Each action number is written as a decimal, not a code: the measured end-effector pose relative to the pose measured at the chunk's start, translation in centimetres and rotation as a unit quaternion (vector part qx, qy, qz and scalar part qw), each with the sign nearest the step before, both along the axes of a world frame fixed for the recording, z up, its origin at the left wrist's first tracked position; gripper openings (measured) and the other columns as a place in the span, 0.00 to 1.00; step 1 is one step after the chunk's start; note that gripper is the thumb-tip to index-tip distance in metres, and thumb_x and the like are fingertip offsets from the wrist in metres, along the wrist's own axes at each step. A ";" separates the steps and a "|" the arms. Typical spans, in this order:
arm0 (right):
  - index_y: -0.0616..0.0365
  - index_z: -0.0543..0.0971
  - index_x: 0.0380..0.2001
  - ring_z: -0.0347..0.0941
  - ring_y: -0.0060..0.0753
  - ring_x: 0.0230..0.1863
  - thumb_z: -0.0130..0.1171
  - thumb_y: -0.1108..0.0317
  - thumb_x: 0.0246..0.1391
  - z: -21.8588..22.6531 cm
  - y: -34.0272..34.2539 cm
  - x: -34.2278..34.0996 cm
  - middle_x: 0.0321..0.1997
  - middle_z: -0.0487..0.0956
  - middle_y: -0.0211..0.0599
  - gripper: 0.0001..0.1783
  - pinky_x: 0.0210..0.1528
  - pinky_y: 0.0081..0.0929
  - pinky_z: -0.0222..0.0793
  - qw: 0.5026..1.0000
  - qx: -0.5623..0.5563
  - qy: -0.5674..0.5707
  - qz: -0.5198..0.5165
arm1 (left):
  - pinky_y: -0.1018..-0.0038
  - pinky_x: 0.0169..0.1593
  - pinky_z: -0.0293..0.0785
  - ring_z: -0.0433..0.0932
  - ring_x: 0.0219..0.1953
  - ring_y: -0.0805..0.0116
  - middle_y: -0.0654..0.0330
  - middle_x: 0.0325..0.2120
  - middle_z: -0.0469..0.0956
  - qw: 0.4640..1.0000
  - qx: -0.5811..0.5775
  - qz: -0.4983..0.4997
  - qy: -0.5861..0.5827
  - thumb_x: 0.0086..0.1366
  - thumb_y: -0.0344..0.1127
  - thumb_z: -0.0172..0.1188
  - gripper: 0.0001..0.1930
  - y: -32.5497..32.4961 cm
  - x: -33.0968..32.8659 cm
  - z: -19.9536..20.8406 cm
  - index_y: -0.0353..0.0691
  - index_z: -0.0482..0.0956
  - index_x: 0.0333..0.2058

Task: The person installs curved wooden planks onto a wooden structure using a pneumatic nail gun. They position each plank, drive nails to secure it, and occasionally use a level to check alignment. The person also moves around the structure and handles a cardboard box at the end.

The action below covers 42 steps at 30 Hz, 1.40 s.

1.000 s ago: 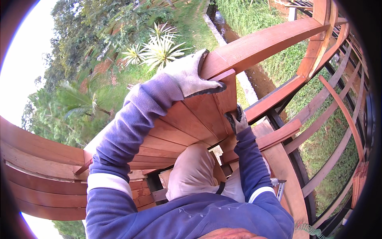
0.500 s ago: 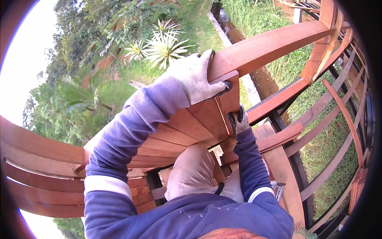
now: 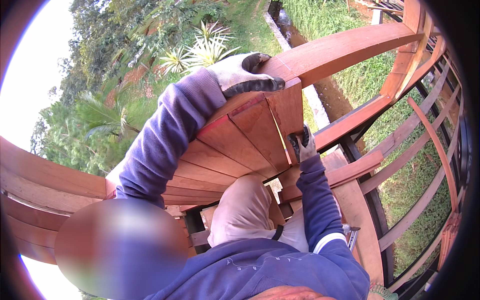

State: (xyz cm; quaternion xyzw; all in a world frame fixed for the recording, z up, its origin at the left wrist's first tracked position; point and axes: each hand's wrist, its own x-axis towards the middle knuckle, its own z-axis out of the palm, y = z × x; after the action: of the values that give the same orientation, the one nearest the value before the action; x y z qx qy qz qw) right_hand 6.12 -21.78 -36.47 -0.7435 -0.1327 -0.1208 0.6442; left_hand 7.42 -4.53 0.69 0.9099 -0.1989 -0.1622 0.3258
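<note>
My left hand (image 3: 239, 75), in a pale glove with dark palm and fingers, grips the curved reddish wooden rail (image 3: 345, 54). Its thumb lies along the upper end of a wooden board (image 3: 288, 107), the outermost in a fanned row. Lower on that same board, my right hand (image 3: 306, 145), gloved too, has its fingers closed at the right edge. A thin bright gap separates this board from the neighbouring board (image 3: 256, 131), narrow at the top and wider lower down. Reddish marks show on the upper ends of the neighbouring boards.
My knee (image 3: 242, 207) is close under the boards. To the right, curved wooden strips (image 3: 407, 165) cross a dark metal frame (image 3: 375, 215) above grass. A metal tool (image 3: 353, 235) lies by my right elbow. Beyond the rail run a ditch and plants (image 3: 210, 50). A blurred patch hides the lower left.
My left hand has tilted and slid down a little over the rail, and its forearm has dropped left, uncovering more board ends. My right hand stays on the board, whose gap looks wider.
</note>
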 end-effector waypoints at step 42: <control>0.64 0.66 0.57 0.73 0.40 0.49 0.56 0.77 0.53 1.1 0.3 0.0 0.47 0.76 0.48 0.27 0.52 0.32 0.68 0.996 0.062 0.014 0.058 | 0.73 0.56 0.66 0.73 0.50 0.66 0.53 0.47 0.76 0.998 -0.041 0.017 0.038 0.59 0.43 0.64 0.31 0.3 -0.2 0.2 0.30 0.67 0.55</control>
State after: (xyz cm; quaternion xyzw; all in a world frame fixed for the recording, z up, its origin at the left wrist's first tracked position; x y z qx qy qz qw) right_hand 6.11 -21.45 -35.33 -0.6947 -0.1587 -0.0806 0.6969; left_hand 7.18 -4.25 0.88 0.8922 -0.1777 -0.1825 0.3728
